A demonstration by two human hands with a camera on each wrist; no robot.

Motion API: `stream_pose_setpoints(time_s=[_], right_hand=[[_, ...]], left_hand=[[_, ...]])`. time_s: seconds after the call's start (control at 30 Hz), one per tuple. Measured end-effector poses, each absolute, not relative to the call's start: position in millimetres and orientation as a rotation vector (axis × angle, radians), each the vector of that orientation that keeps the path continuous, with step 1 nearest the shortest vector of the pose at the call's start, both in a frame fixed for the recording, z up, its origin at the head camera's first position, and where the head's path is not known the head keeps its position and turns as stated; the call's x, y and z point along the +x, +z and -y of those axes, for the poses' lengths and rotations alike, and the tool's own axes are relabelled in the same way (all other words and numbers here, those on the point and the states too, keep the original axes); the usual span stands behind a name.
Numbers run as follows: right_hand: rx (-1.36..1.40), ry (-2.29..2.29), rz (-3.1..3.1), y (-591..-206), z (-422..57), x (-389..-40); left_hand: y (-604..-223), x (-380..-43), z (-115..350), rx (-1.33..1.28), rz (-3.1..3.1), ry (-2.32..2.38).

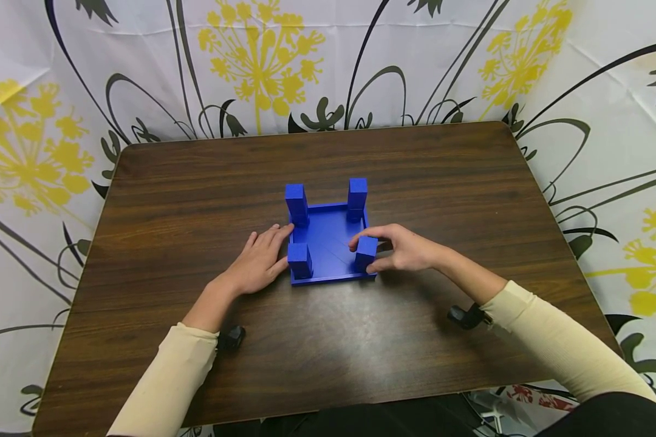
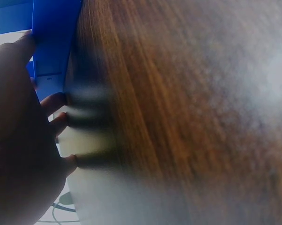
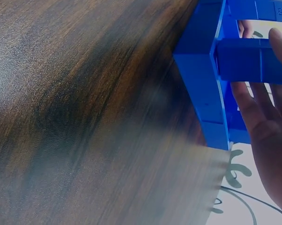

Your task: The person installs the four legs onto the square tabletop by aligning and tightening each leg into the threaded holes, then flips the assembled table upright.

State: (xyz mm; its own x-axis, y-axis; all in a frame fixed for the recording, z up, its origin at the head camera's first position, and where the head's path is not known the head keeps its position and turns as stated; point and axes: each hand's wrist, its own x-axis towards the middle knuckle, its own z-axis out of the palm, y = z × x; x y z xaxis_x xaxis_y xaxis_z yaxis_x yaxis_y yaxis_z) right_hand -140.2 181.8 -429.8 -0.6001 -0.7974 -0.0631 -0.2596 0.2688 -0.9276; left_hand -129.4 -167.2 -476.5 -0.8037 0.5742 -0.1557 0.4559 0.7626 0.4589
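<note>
A blue square base [image 1: 330, 233] with a low rim lies in the middle of the table, and an upright blue post stands at each corner, like a small table turned legs up. Thumb and fingers of my right hand [image 1: 410, 247] curl round the near right post [image 1: 367, 249]; in the right wrist view the thumb lies on one side of that post [image 3: 239, 61] and the fingers on the other. My left hand [image 1: 256, 261] lies at the left side of the base, fingers extended. Its fingertips are right at the rim, with the thumb by the near left post [image 1: 300, 260].
The brown wood-grain table [image 1: 208, 182] has a floral curtain [image 1: 317, 54] behind it and at its sides. The far left post [image 1: 297, 203] and far right post [image 1: 357, 197] rise at the back of the base. A black wrist camera [image 1: 466, 316] sits under the right sleeve.
</note>
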Motion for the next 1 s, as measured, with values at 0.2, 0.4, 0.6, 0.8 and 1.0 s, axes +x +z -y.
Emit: stream_pose_setpoints(time_s=[0.2, 0.4, 0.6, 0.8, 1.0], right_hand=[[-0.912, -1.325, -2.111, -430.7, -178.8, -137.6], [-0.877, -1.317, -2.23, -432.6, -175.5, -134.3], [-0.918, -1.283, -2.207, -430.4, -177.2, -134.9], [-0.992, -1.375, -2.055, -430.2, -178.5, -136.7], [-0.985, -1.408, -2.063, -432.0, -178.9, -135.7]], left_hand=[[-476.2, -129.6, 166.6, 0.794, -2.673, 0.587], [-477.2, -129.8, 166.5, 0.789, -2.674, 0.582], [-477.4, -129.9, 166.8, 0.794, -2.671, 0.583], [-476.9, -129.9, 167.2, 0.795, -2.668, 0.583], [-477.4, -129.9, 167.6, 0.802, -2.667, 0.587]])
